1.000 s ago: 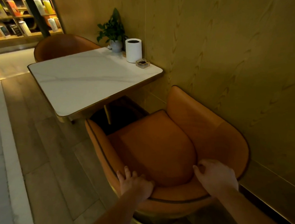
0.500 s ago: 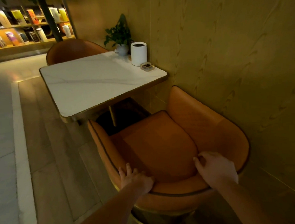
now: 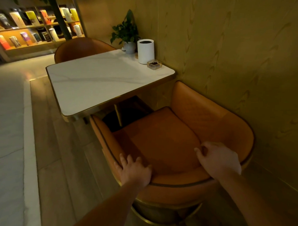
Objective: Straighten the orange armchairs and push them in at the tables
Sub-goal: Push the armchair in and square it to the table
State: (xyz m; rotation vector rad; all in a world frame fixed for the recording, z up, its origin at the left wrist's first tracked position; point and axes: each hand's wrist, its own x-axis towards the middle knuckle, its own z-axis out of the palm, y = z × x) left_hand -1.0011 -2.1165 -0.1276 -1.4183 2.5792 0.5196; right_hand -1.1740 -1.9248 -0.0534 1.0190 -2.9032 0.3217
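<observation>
Hands rest on the curved back rim of the near armchair (image 3: pixel 163 141), low in the frame. The left hand (image 3: pixel 134 170) lies at the rim's left bend, fingers spread flat over the inner padding, pressing rather than clutching. The right hand (image 3: pixel 218 160) sits at the rim's right bend, fingers curled over the edge and into the seam beside the seat cushion, a loose hooked hold.

From both hands the chair opens away toward the upper left, where the table (image 3: pixel 99 84) stands. Its seat front lies just short of the table's near edge, the left arm tip almost under that edge, the right arm close along the wall (image 3: pixel 227 58). The chair's front-to-back line runs a little slantwise to the table edge, so the coming push probably needs more from the right hand to square it. Both hands are about equally near.

A second armchair (image 3: pixel 80 48) shows beyond the table, already tucked in.

Compared with a second ago, the hands keep the same grip spots, the view has swung so the table sits further right, and the gap between chair and table looks slightly smaller.
</observation>
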